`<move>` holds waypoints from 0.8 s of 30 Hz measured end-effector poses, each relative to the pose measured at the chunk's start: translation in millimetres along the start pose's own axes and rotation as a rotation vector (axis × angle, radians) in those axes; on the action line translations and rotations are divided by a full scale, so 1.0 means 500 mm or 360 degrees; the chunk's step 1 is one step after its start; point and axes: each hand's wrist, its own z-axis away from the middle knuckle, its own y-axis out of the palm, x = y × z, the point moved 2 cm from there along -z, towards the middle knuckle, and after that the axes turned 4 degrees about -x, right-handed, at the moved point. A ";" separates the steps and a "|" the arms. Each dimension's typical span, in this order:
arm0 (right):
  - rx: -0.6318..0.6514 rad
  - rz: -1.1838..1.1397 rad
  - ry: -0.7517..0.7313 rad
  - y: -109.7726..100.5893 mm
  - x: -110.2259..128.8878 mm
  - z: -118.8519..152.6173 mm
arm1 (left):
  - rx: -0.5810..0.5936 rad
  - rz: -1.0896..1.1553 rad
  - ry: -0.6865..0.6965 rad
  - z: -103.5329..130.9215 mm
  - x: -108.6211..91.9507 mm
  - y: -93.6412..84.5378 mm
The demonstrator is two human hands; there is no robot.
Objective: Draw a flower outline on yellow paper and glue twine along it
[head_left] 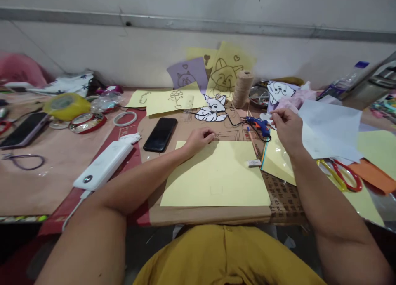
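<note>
A sheet of pale yellow paper lies in front of me, with a small faint square drawn near its lower edge. My left hand rests at the sheet's upper left edge, its fingers curled closed, with nothing visible in them. Above the right side of the table, my right hand has thumb and fingers pinched together; whatever may be between them is too small to make out. Beside those fingertips are a small white paper piece and a blue glue gun. An eraser and a pencil lie at the sheet's right.
A black phone and a white power bank lie to the left. Behind stand a twine spool and a white fox cutout. Red-handled scissors and a white sheet are at right. Tape rolls sit left.
</note>
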 end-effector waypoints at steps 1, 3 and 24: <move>0.0027 0.0008 -0.0020 0.002 0.000 0.003 | -0.0007 -0.0018 -0.0003 -0.001 -0.006 -0.009; 0.0068 0.0026 -0.0069 0.004 0.002 0.008 | -0.0046 -0.0081 -0.0003 -0.008 -0.020 -0.046; 0.0105 0.0046 -0.0353 0.003 0.066 0.027 | -0.0351 -0.1345 -0.0739 -0.008 0.101 -0.281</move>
